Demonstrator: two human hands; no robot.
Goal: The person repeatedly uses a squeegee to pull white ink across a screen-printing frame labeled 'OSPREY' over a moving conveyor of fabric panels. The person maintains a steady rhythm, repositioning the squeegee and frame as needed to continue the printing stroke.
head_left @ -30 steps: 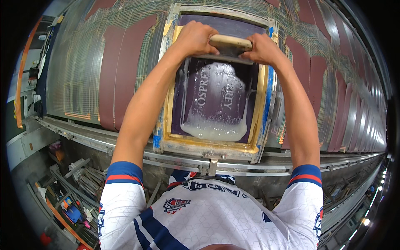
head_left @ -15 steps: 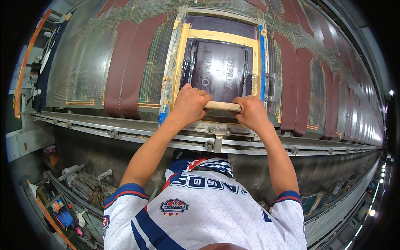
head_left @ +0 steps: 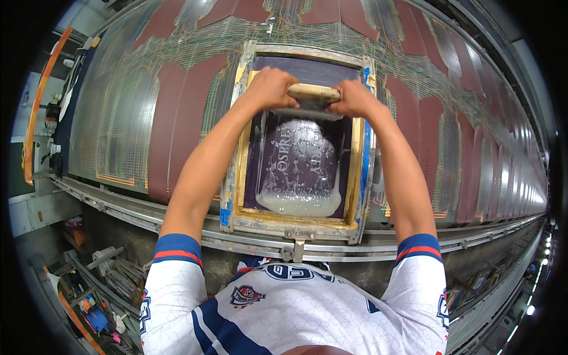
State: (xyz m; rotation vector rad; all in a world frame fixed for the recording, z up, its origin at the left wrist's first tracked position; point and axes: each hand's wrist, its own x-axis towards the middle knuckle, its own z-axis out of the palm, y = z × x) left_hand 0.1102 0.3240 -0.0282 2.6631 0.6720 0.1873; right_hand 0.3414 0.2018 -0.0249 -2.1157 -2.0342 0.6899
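Note:
A squeegee with a pale wooden handle [head_left: 313, 92] spans the far part of a printing screen. My left hand [head_left: 273, 89] is closed round its left end, and my right hand [head_left: 354, 99] grips the right end. Beneath my hands the squeegee's blade touches or nearly touches the dark mesh [head_left: 300, 142], where letter shapes show. Clear, glossy ink [head_left: 299, 204] lies pooled along the mesh's near edge, with wet streaks farther up. The screen's frame [head_left: 232, 177] is worn metal, edged with yellow and blue tape.
Maroon fabric pieces [head_left: 183, 118] lie in rows along the long table, among tangled coloured guide lines [head_left: 195, 38]. A metal rail [head_left: 148, 222] runs along the table's near edge, and a clamp [head_left: 300, 241] sits there at the screen. Tools and scraps [head_left: 106, 310] are on a lower shelf at left.
Both hands have carried the squeegee from the near end of the screen to its far end. The near pool of ink now shows, and my view has shifted.

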